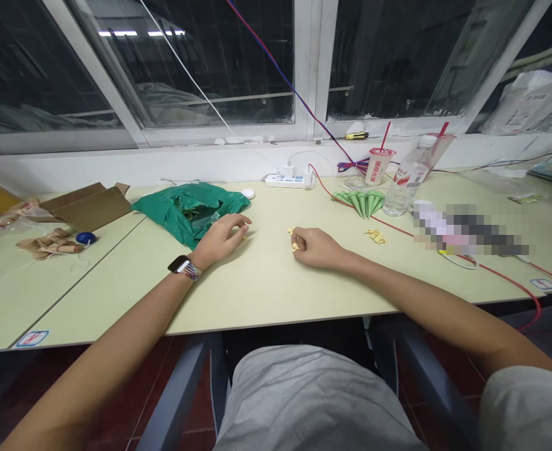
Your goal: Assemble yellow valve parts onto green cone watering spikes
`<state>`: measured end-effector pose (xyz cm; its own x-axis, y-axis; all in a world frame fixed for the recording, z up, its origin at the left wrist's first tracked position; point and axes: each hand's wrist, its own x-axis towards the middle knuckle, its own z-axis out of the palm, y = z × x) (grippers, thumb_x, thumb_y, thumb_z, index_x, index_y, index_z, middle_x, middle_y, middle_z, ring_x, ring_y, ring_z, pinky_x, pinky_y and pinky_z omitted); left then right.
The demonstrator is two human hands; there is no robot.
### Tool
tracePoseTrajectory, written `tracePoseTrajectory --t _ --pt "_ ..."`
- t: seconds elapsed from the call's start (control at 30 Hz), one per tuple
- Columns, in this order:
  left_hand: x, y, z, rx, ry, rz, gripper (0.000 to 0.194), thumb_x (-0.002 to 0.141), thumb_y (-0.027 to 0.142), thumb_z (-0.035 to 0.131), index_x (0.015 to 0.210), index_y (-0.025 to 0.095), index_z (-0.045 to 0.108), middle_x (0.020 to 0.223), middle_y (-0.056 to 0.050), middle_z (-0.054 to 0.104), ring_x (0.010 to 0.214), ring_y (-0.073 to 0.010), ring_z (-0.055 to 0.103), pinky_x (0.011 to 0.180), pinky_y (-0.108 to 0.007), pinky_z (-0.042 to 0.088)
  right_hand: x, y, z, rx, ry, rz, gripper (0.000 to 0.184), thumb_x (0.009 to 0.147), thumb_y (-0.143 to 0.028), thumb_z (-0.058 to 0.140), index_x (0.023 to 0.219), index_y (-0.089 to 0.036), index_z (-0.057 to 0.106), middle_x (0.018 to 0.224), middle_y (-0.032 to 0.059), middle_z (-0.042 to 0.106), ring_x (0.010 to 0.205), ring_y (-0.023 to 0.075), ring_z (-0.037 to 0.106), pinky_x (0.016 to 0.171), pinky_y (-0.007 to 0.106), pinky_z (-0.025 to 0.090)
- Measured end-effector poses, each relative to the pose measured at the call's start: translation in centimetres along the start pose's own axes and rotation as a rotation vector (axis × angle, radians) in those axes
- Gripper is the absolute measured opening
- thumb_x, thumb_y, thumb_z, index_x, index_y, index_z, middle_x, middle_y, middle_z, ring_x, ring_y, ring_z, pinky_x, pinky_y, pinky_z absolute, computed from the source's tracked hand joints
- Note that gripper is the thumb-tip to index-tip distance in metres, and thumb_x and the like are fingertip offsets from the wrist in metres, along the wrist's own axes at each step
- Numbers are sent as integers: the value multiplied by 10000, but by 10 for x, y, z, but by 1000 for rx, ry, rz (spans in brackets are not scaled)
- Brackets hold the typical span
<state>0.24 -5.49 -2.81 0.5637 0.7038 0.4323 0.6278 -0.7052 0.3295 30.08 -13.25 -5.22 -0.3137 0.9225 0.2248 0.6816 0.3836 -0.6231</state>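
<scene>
My left hand [223, 239], with a watch on its wrist, rests over the table beside the torn green plastic bag [163, 210]. Its thumb and fingers are apart, and a tiny yellow bit shows by the thumb tip. To the right, my right hand [321, 248] is closed in a pinch on a small yellow piece [295, 247], mostly hidden by the fingers. Another yellow bit [290, 231] shows just beyond its fingertips. Farther right lies a little pile of thin yellow strips [375, 237]. Several green cone-shaped pieces [361, 202] lie fanned out behind it.
A water bottle [405, 181] and a cup with a straw [378, 166] stand at the back right. A red cable [398, 229] crosses the table. A power strip [289, 181] sits against the wall. Leftward are a cardboard box [88, 210] and wooden pieces with a blue ball [86, 238].
</scene>
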Motion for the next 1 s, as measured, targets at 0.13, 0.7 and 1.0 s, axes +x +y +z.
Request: tracePoseTrajectory --t 0.13,0.7,1.0 --pt "-3 11 1 -19 52 57 337 1063 452 482 1168 201 682 1067 -80 735 1056 -264 680 978 -402 516 4 3 4 433 -5 32 203 761 -217 723 869 -219 551 709 -45 637 647 137 597 618 263 412" --pt "-4 69 22 -119 -22 352 227 1068 416 559 1070 213 661 938 -72 693 873 -216 657 804 -362 495 4 -15 17 765 -44 21 544 835 -695 773 720 -192 598 585 -16 637 505 99 551 516 228 428" --pt "-4 66 23 -111 -7 365 233 1040 442 617 965 223 647 925 -73 685 854 -212 652 779 -362 511 6 -16 23 685 50 -28 597 912 -725 669 645 -209 531 503 -42 541 468 88 413 491 239 321"
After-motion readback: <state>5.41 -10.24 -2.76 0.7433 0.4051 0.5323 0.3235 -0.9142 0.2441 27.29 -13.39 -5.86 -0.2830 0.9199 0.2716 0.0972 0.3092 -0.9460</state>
